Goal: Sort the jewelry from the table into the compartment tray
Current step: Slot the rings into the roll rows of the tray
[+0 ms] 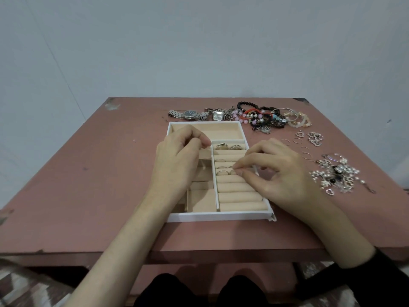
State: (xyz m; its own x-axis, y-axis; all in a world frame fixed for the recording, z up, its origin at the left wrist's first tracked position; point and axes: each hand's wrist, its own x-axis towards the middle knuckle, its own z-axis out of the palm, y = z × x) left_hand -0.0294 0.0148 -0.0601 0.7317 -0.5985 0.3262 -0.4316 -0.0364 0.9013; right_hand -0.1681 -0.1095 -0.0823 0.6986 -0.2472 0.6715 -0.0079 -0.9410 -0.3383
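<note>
A white compartment tray (219,217) with beige lining sits mid-table. Its right side is ring rolls; two chunky rings (228,146) sit in the top slot and thin rings (222,172) lower down. My right hand (274,171) pinches a thin ring (233,171) at the roll slot, thumb and forefinger together. My left hand (177,160) hovers over the tray's left compartments with fingers curled; whether it holds anything is hidden. Loose jewelry lies on the table: watches (190,114), bead bracelets (263,117), hoops (297,141), heart earrings (315,138), a tangled earring pile (338,173).
The pink table (99,185) has worn corners and a near edge just above my lap. The wall stands right behind its far edge. Jewelry crowds the back right and right side; my left hand hides the tray's small left compartments.
</note>
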